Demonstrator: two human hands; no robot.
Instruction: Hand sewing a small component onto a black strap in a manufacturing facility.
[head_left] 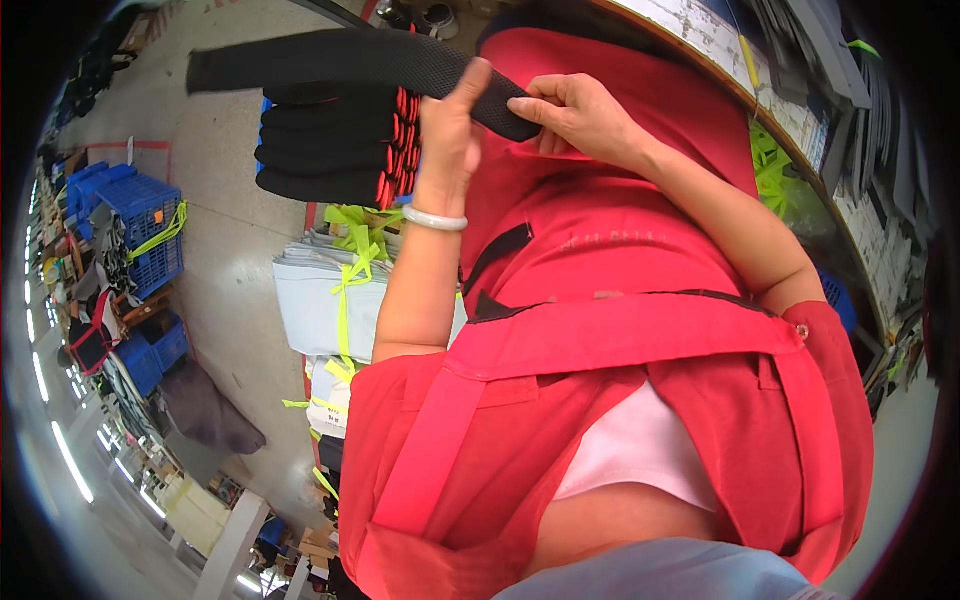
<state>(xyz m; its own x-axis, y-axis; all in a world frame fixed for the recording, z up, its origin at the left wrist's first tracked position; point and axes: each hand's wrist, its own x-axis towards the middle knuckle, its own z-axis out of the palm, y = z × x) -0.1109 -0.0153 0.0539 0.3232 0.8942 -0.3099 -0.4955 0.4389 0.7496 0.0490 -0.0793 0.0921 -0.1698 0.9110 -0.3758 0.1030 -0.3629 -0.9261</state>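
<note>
Mesh strip (345, 62) is pinched by left hand (450, 138) and right hand (583, 112). Stacked black pieces (325, 155) seem done; this one apparently remains.

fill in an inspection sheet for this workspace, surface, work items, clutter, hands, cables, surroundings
Surface: white-topped bench on the right, with grey sheets along it
Job's things: dark strip held out to the left; stacked black pieces with red edges beside the left hand
Clutter: yellow-green strips by the bench's near edge; pale sheets bundled with similar ties
Hands: right hand pinches the dark strip near one end; left thumb lies across it, left fingers partly hidden
Cables: nothing seen
Surroundings: grey floor; blue crates and rows of lights at left
</note>
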